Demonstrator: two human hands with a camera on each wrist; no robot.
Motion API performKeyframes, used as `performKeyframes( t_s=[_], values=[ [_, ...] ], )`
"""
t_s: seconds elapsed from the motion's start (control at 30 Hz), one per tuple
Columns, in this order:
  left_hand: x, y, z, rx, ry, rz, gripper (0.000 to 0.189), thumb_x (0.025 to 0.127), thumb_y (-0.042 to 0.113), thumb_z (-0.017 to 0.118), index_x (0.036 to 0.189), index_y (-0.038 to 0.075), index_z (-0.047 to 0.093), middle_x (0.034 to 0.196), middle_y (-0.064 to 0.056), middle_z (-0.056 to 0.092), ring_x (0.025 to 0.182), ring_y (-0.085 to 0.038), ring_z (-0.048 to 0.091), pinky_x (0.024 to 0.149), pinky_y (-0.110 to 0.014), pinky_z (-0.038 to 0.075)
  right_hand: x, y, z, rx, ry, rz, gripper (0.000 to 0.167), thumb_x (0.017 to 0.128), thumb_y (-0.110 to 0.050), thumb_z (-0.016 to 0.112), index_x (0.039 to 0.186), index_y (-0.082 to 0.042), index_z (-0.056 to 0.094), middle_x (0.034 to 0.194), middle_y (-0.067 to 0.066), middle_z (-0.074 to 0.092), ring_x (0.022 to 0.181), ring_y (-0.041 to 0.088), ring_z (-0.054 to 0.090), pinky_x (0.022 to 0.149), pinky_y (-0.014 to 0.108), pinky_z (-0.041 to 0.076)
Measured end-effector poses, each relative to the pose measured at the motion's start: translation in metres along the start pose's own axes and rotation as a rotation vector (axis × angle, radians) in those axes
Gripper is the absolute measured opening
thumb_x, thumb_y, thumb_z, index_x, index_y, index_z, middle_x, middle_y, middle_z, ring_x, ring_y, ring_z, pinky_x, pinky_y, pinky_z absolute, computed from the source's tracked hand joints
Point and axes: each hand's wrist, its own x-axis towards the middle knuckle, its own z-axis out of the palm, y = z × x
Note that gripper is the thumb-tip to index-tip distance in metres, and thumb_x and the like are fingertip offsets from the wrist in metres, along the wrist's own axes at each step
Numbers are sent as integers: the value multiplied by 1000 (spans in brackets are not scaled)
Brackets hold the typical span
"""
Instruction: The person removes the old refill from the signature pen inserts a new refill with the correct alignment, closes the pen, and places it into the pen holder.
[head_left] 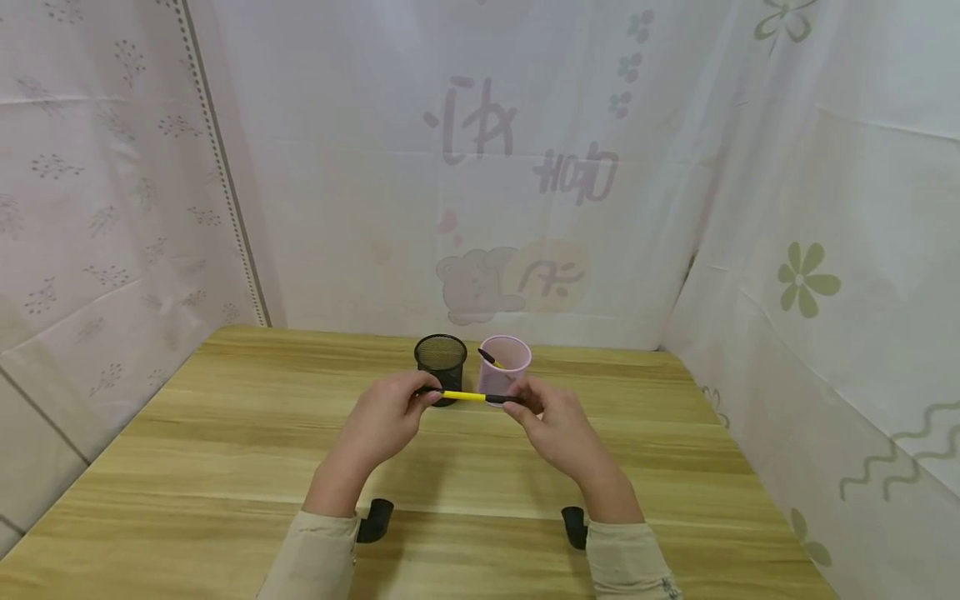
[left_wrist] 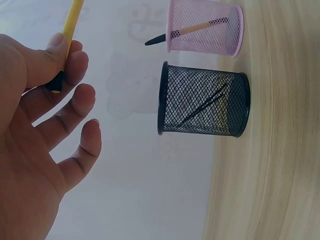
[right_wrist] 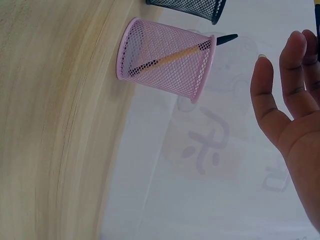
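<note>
Head view has a yellow-and-black pen (head_left: pixel 465 396) held sideways above the table (head_left: pixel 225 433), just this side of two mesh cups. Left hand (head_left: pixel 386 412) pinches one end with thumb and fingers, right hand (head_left: pixel 558 429) pinches the other, so both are clamped on it. Black cup (left_wrist: pixel 205 100) stands just left of the pink cup (right_wrist: pixel 165 59), where a second pen (head_left: pixel 491 359) leans, end poking out. Pale printed curtain (head_left: pixel 337 208) behind.

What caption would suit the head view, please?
Left hand and right hand hold a yellow pen; black cup, pink cup behind.
</note>
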Motion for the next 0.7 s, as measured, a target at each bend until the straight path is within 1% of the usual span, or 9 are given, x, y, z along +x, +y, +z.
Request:
performKeyframes(
  t_s=[0.13,0.27,0.33,0.4,0.47,0.5,0.6,0.7],
  values=[
    [0,0,1,5,5,6,10,103,18,71,109,14,77,100,1,76,79,-10,62,74,-33,55,1,-1,-1,1,-4,5,9,101,-13,74,107,-12,69,101,2,77,91,15,69,81,35,56],
    [0,0,1,16,16,21,9,103,18,71,108,14,77,100,0,76,80,-12,64,75,-34,55,1,-1,-1,-5,-17,9,14,98,-17,78,109,-13,70,104,2,77,95,17,72,87,42,60],
    [0,0,2,18,21,29,8,103,18,71,107,14,77,100,1,76,81,-12,64,75,-34,55,2,-1,-1,-14,-25,6,14,100,-20,77,111,-13,70,104,1,76,96,17,72,89,42,60],
    [-1,0,2,16,24,34,8,103,18,72,107,14,77,100,1,77,81,-12,65,75,-35,55,2,-1,-1,-19,-28,3,12,104,-22,72,112,-14,71,104,1,76,96,16,70,90,41,59],
    [-1,0,2,12,25,38,8,103,17,72,107,14,77,100,1,77,82,-12,65,75,-35,56,2,0,0,-13,-31,9,12,108,-24,65,111,-14,71,102,2,74,94,16,68,86,37,58],
    [-1,1,1,10,25,38,8,103,17,72,107,14,77,100,1,77,82,-12,65,75,-35,56,2,0,0,-11,-32,11,15,110,-25,61,108,-14,71,99,2,74,92,15,67,83,35,57],
    [-1,1,1,7,27,37,8,103,17,71,108,14,77,101,1,77,82,-12,66,76,-35,56,3,1,0,-20,-33,11,28,114,-29,51,97,-13,68,89,3,69,77,13,59,68,28,51],
    [-2,1,1,8,27,36,9,103,17,71,109,14,77,101,0,77,82,-12,66,76,-35,56,4,2,0,-35,-39,-6,38,116,-31,46,88,-10,63,78,4,61,63,11,48,56,26,42]
  ],
)
